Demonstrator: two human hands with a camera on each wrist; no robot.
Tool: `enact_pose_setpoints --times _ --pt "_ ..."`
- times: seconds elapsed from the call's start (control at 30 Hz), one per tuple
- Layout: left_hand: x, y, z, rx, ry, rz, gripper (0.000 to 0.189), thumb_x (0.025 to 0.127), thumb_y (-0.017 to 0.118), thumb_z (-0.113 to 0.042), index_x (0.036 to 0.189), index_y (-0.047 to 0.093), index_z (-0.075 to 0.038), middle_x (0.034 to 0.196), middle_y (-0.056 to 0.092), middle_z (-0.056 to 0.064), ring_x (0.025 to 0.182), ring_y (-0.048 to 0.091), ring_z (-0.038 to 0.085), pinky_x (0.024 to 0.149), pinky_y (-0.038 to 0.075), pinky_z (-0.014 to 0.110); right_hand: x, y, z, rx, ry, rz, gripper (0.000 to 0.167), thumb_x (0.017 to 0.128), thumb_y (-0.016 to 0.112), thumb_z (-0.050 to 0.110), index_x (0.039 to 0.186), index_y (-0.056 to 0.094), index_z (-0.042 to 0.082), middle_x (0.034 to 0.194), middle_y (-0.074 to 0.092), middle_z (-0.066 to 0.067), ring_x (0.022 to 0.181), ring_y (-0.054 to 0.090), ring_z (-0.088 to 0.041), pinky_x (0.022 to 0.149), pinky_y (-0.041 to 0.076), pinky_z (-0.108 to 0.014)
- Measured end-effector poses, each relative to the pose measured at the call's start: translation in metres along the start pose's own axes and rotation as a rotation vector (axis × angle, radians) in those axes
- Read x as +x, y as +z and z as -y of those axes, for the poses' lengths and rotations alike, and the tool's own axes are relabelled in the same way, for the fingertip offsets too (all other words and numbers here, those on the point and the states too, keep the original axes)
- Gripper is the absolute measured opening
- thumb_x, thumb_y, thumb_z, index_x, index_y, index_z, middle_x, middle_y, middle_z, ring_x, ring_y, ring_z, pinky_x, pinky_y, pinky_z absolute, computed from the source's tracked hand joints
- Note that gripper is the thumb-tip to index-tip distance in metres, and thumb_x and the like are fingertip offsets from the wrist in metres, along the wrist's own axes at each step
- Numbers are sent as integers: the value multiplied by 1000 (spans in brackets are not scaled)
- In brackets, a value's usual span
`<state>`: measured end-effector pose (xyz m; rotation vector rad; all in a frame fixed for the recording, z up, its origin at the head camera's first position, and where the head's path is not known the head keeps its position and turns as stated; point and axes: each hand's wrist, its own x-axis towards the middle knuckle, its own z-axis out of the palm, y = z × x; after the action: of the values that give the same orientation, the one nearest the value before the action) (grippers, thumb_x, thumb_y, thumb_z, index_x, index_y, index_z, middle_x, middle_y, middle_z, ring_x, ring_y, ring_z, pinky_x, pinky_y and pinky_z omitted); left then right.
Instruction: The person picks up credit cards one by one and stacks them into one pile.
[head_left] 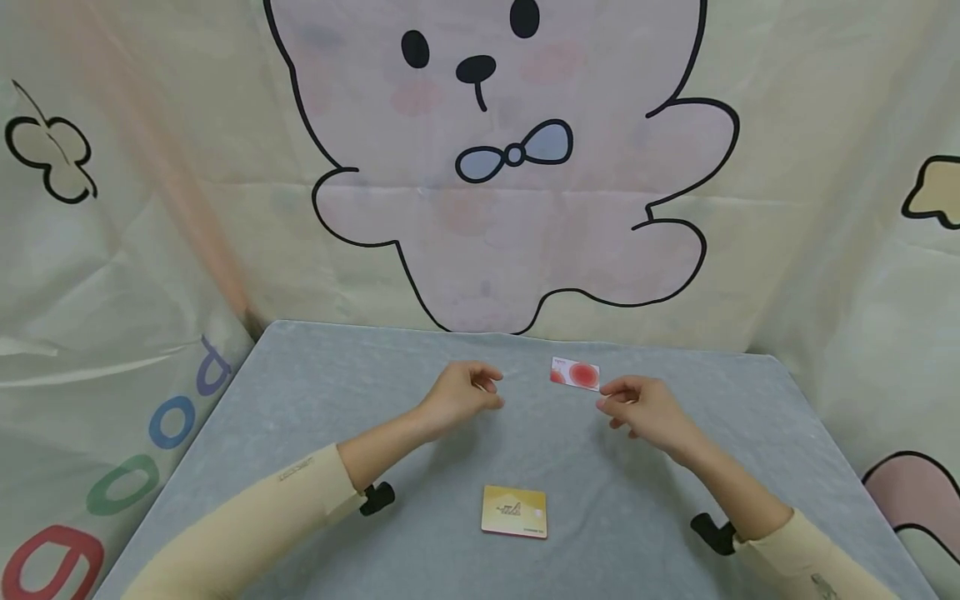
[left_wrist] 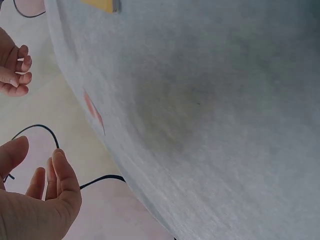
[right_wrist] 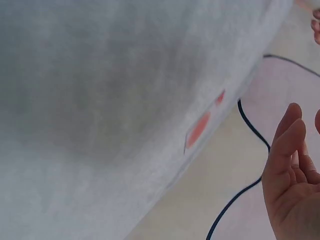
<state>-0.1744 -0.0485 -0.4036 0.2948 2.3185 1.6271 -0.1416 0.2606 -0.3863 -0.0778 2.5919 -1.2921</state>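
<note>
Covering the worktop [head_left: 315, 400] is a grey cloth, on which 2 cards are laid. The yellow card [head_left: 514, 511] is seen flat near the front edge, midway between both forearms, untouched. The red-and-white card [head_left: 575, 373] is set farther back, its long axis running left-right with a slight tilt. It is found just up-left of the right hand [head_left: 647, 411], whose fingers [head_left: 611, 403] are loosely curled, holding nothing. The left hand [head_left: 459, 395] is placed farther off to the card's left, fingers relaxed, nothing pinched.

Left hand [head_left: 459, 395] and right hand [head_left: 647, 408] raised, fingers loosely curled, empty
</note>
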Motion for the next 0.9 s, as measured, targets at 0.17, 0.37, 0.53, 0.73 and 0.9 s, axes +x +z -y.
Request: enact_pose_setpoints --times 0.17,0.37,0.53,0.73,0.9 --pt "12 4 -3 -4 -13 -27 34 87 82 -5 120 74 -3 94 67 5 88 62 19 72 52 28 11 -11 -1 6 -5 -53 41 102 69 24 129 64 -5 107 72 -16 90 72 -33 69 59 -38" --pt "25 12 -6 -11 -2 -29 37 86 83 -7 122 73 -2 94 67 5 87 61 19 72 51 27 22 -17 -10 37 38 -95 47 103 67 28 136 61 -3 115 70 -18 99 72 -36 74 60 -38" --pt "39 21 -3 -21 -10 -37 43 86 83 -6 127 71 -1 93 66 5 83 60 18 70 50 26 34 -18 -18 48 37 -91 59 104 65 28 152 48 -2 127 67 -23 108 70 -40 77 61 -36" --pt "57 36 0 -26 -22 -45 53 86 83 -6 136 66 1 92 65 5 77 58 16 66 48 25 47 -19 -28 32 30 -89 64 104 64 25 156 40 -4 127 68 -23 112 68 -41 78 61 -37" --pt "71 44 5 -52 -64 -62 55 86 83 -5 138 65 0 92 65 5 77 59 16 66 48 26 59 -17 -36 26 43 -72 67 103 66 26 155 40 -6 129 65 -24 112 68 -39 79 61 -39"
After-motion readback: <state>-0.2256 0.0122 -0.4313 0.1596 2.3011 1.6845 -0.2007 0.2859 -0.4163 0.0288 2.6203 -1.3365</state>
